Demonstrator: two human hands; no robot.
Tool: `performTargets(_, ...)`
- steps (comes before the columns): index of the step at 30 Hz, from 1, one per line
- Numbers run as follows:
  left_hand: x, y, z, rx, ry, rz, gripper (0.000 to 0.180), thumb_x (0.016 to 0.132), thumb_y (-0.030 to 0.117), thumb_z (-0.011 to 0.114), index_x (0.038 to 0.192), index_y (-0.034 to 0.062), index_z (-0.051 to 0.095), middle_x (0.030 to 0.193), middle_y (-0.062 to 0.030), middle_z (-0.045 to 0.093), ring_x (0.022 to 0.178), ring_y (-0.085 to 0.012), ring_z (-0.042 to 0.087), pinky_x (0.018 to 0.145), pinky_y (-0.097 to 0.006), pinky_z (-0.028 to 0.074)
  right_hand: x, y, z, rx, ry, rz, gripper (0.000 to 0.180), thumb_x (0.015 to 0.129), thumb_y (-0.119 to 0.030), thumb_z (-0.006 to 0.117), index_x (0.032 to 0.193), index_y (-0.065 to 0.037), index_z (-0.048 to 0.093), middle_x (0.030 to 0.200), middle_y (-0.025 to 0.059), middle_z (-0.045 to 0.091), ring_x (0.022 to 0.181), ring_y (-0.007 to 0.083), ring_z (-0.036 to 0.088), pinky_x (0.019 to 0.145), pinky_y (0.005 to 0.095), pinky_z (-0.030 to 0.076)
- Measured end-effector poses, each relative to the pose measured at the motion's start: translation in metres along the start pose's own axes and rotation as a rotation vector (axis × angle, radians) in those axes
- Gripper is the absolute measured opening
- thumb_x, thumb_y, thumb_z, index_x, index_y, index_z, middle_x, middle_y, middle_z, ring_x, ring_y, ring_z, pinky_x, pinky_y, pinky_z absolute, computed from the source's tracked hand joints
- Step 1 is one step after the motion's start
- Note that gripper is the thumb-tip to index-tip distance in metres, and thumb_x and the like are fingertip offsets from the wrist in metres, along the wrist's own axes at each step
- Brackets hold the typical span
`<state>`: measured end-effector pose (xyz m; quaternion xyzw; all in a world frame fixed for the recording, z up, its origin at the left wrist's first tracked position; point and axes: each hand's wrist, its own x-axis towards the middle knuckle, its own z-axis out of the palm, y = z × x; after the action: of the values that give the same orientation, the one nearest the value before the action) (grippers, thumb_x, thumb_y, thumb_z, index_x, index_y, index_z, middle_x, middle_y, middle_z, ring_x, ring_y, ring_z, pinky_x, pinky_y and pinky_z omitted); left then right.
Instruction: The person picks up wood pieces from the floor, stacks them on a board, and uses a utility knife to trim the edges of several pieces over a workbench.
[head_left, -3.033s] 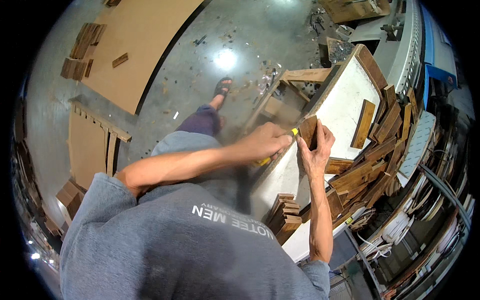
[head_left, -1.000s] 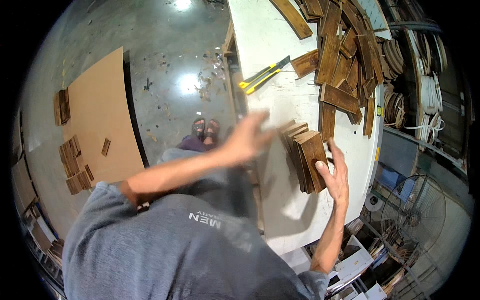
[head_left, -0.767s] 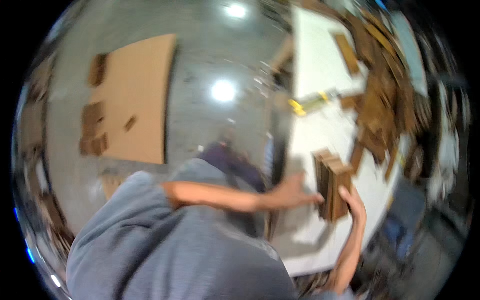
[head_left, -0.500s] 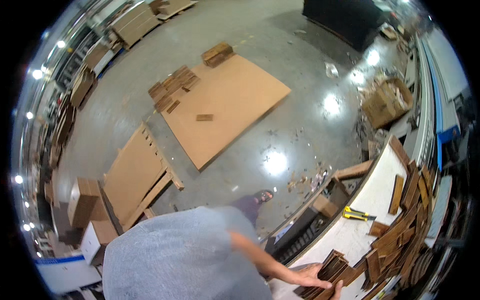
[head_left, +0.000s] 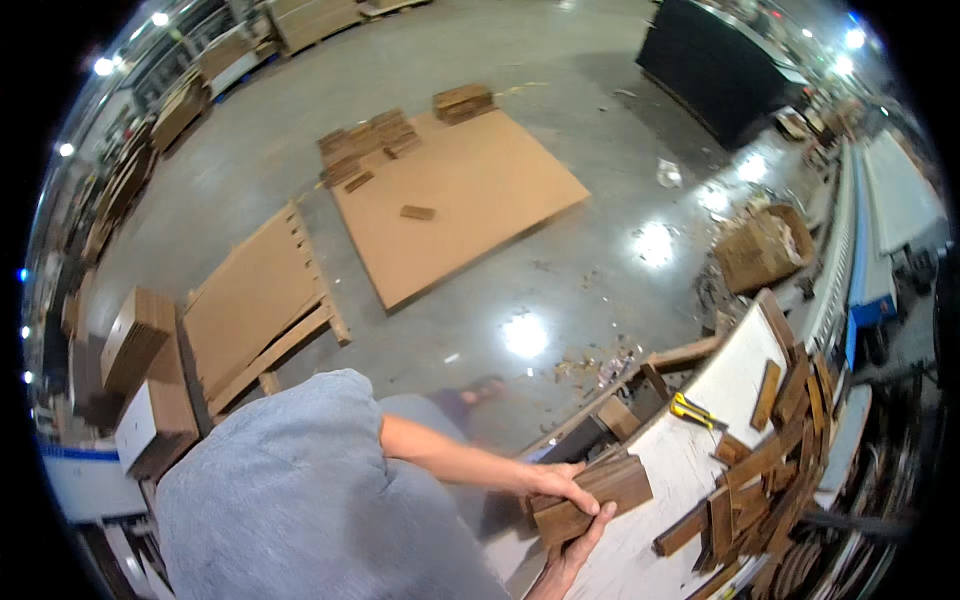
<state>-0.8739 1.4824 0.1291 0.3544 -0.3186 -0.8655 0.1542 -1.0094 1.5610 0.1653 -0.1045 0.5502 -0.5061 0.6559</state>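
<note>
A block-like stack of short dark brown wooden strips is held between my two hands, above the near end of the white worktop. My left hand grips its upper side, thumb across the front strip. From below, my right hand closes on the lower edge, its thumb reaching near the left one; its other fingers are mostly hidden. Beyond the stack, a yellow utility knife lies on the white worktop. To the right is a loose pile of similar brown strips.
On the floor ahead, a large brown board carries stacked wooden strips. A pallet with a board and cardboard boxes stand left. An open carton sits amid scraps to the right, and a black block-shaped stack lies farther back.
My hands have lifted the stack of strips off the worktop beside the pile and brought it left, toward my body. My view has turned slightly to the right.
</note>
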Motion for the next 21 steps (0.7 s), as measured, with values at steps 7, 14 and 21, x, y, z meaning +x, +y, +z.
performTargets(7, -0.021, 0.021, 0.016, 0.253, -0.064, 0.378, 0.110, 0.069, 0.040, 0.089, 0.152, 0.0013, 0.028, 0.143, -0.0194, 0.049, 0.133, -0.0294, 0.047, 0.114, -0.040, 0.036, -0.019, 0.002, 0.003, -0.107, -0.001, -0.364, 0.093, 0.087, -0.063, 0.066, 0.147, 0.003, 0.039, 0.138, 0.0139, 0.053, 0.129, 0.0273, 0.049, 0.109, 0.0401, 0.040)
performTargets(14, 0.015, 0.070, 0.075, 0.727, -0.519, 0.857, 0.127, 0.068, 0.041, 0.091, 0.155, -0.0034, 0.011, 0.153, -0.0236, 0.027, 0.143, -0.0346, 0.029, 0.119, -0.044, 0.025, -0.073, -0.040, -0.033, -0.451, 0.187, -0.681, 0.098, 0.076, -0.056, 0.079, 0.143, 0.004, 0.041, 0.137, 0.0122, 0.052, 0.124, 0.0245, 0.053, 0.104, 0.0375, 0.044)
performTargets(21, 0.141, 0.001, 0.035, 0.960, -0.898, 1.168, 0.145, 0.060, 0.051, 0.090, 0.159, -0.0010, -0.004, 0.162, -0.0290, 0.010, 0.150, -0.0457, 0.015, 0.119, -0.051, 0.023, -0.004, 0.015, -0.106, -0.818, 0.382, -0.750, 0.093, 0.084, -0.055, 0.070, 0.147, 0.003, 0.035, 0.144, 0.0145, 0.046, 0.131, 0.0262, 0.047, 0.108, 0.0390, 0.040)
